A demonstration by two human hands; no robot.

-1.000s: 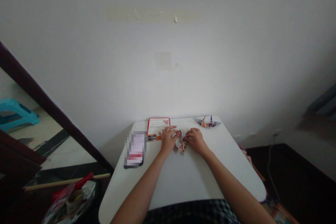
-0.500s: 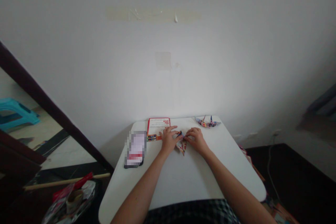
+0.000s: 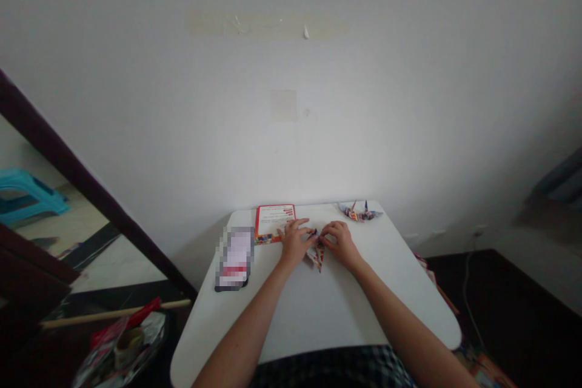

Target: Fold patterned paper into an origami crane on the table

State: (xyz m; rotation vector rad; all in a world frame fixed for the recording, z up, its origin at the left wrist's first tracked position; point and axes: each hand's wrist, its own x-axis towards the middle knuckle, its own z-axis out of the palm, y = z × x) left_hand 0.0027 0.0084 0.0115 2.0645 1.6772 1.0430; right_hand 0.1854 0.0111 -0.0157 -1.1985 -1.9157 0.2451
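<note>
Between my two hands is a small piece of folded patterned paper (image 3: 317,256), its pointed tip facing me. My left hand (image 3: 294,244) grips its left side between thumb and fingers, with other fingers stretched over the edge of a printed card. Pinched at the upper right of the paper is my right hand (image 3: 339,241), its fingers curled. The parts of the paper under the fingertips are hidden. Two folded paper cranes (image 3: 360,212), made of similar printed paper, lie at the table's back right corner.
A red-bordered printed card (image 3: 273,218) lies at the back of the white table (image 3: 318,315), against the wall. Left of it is a phone (image 3: 235,257) with a blurred screen. A bag of rubbish (image 3: 127,345) stands on the floor at the left, near a blue stool (image 3: 30,197).
The folded paper and my left hand have shifted very slightly to the right. Both hands keep their grip, and the cranes, card and phone have stayed put.
</note>
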